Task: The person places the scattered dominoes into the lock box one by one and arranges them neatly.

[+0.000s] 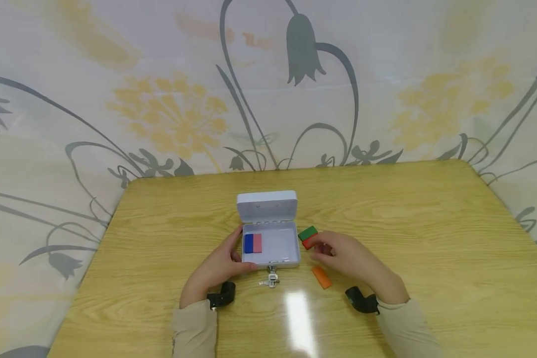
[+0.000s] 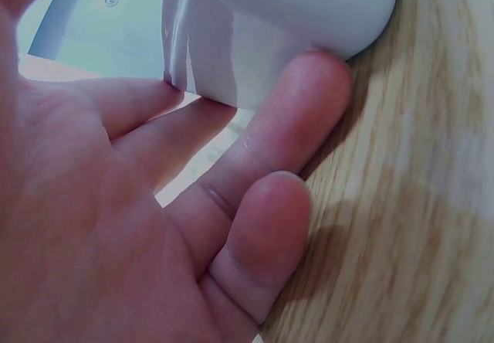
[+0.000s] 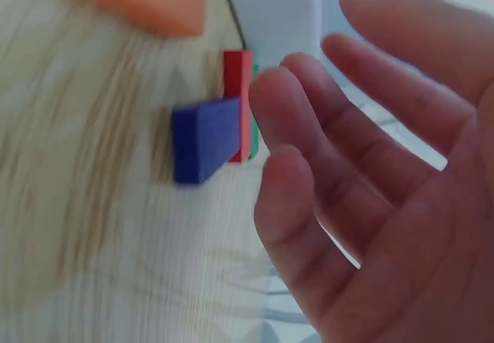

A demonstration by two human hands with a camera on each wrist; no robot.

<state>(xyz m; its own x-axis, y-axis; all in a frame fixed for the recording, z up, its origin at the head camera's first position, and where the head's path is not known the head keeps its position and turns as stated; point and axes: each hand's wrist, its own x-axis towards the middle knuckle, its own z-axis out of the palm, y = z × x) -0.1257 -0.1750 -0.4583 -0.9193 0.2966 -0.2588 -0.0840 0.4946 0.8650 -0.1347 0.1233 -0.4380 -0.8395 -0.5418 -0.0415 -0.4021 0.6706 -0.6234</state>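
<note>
Presently, the left hand (image 1: 218,267), fingers spread, grips the white box (image 1: 278,245) at 8 o'clock; the right hand (image 1: 345,252), loosely bent and holding nothing, adjoins the red block (image 1: 306,244) at the box's 3 o'clock.

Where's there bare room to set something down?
Bare table lies left of the left hand, right of the right hand and behind the box, plus inside it right of the pink block. Crowded by the right hand: green block, red block, blue block, orange block.
</note>
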